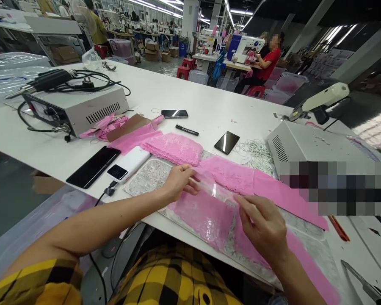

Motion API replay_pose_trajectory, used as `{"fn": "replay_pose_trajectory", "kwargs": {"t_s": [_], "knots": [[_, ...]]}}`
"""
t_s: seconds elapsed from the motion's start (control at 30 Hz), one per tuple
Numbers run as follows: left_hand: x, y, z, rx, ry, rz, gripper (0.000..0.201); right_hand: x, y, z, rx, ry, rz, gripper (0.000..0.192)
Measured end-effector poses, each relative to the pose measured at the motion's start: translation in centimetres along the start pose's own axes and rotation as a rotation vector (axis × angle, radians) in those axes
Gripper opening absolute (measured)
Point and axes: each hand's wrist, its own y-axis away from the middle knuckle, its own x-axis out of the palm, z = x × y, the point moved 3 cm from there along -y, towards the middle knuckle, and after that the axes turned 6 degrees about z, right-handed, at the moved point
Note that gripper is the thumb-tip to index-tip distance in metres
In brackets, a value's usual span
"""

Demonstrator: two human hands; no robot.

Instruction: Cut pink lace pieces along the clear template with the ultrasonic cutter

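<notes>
1. White table (146,91) in a sewing workshop; mottled grey board (149,173) at its near edge, partly covered by pink fabric (279,195).
2. Clear film (214,189) spans the gap between both sets of fingertips, over the board; pink shows through.
3. Left hand (181,183): thumb and fingers drawn together, pinching the film's left end.
4. Right hand (263,220): thumb and index closed on its right end, other fingers curled below.
5. Pink stack (174,148) just beyond the left hand; exact fingertip contact too small to tell.
</notes>
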Motion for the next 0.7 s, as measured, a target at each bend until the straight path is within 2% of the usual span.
{"fn": "replay_pose_trajectory", "kwargs": {"t_s": [0.13,0.23,0.33,0.47,0.57,0.63,0.7], "knots": [[-2.9,2.3,1.4,-0.095,-0.261,-0.002,0.014,0.9,1.8,2.8,-0.121,-0.169,0.16,0.037],[-4.7,3.6,2.3,-0.119,-0.466,0.0,0.018,1.4,2.9,4.1,-0.147,-0.238,0.214,0.038],[-5.5,4.4,2.1,-0.064,-0.653,0.013,0.022,1.5,3.2,4.4,-0.136,-0.273,0.229,0.04],[-5.9,5.5,0.9,0.077,-0.862,0.007,0.038,1.0,3.2,4.2,-0.11,-0.313,0.286,0.038],[-5.6,6.2,0.3,0.264,-1.044,0.039,0.038,0.6,3.3,3.2,-0.031,-0.342,0.317,0.035],[-4.6,6.1,0.5,0.525,-1.2,0.185,0.028,0.5,3.3,2.0,0.054,-0.3,0.283,0.032],[-3.4,5.7,1.3,0.783,-1.315,0.411,0.023,0.7,3.3,0.9,0.117,-0.251,0.26,0.029]]}}
